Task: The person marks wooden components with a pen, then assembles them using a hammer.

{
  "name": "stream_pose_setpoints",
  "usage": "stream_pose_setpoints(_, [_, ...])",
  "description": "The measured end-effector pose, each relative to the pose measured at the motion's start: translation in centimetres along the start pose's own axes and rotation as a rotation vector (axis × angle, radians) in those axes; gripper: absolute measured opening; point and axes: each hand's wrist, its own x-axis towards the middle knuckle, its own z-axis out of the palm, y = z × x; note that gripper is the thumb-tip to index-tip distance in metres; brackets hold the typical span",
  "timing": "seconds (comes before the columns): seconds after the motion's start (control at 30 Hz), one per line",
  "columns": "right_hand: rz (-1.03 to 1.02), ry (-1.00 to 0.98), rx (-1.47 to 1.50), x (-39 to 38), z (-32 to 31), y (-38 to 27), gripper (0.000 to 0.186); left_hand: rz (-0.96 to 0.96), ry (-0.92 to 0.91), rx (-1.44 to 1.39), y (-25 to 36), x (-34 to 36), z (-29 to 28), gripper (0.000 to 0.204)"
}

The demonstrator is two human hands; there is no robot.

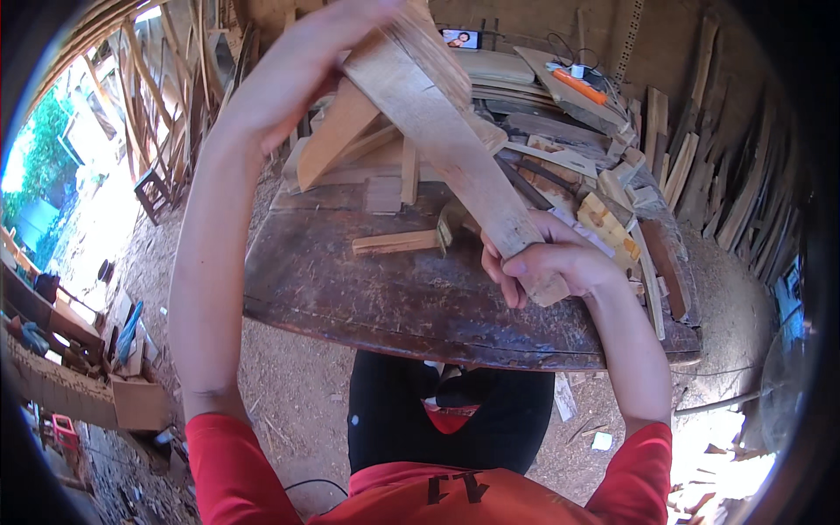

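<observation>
A long pale wooden piece (446, 140) is held up at a slant over the workbench, its upper end far left and its lower end near right. Around the lower end my right hand (560, 261) is closed, thumb lying on top of the wood. My left hand (311, 57) reaches high to the upper end and grips it there; some of its fingers are behind the wood or cut off by the picture's top edge. A wider wooden part (433, 52) shows against that upper end; how they join I cannot tell. Below lies a small wooden stick (395, 242) on the bench.
The dark, worn workbench (367, 297) stands before my legs. On its far side are a curved wooden board (337, 136), offcuts (604, 223), an orange power strip (579, 86) and a lit phone (460, 38). Timber (744, 166) leans along the right wall.
</observation>
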Motion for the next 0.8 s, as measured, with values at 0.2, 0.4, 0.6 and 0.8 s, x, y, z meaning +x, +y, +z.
stream_pose_setpoints(0.2, [-0.062,0.197,0.057,0.5,-0.5,0.0,0.031,0.388,0.509,-0.411,-5.6,1.6,0.8,0.068])
stream_pose_setpoints(0.4, [-0.193,0.265,0.216,1.3,-0.3,1.1,0.033,0.191,0.662,-0.614,-9.6,-1.0,8.0,0.054])
stream_pose_setpoints(0.6, [-0.144,0.078,0.3,1.3,0.9,2.1,0.037,-0.033,-0.033,-0.868,-7.7,-1.8,12.0,0.057])
stream_pose_setpoints(0.8, [0.102,-0.246,0.608,1.6,1.7,3.0,0.047,-0.019,-0.239,-0.852,-7.6,-4.4,11.7,0.045])
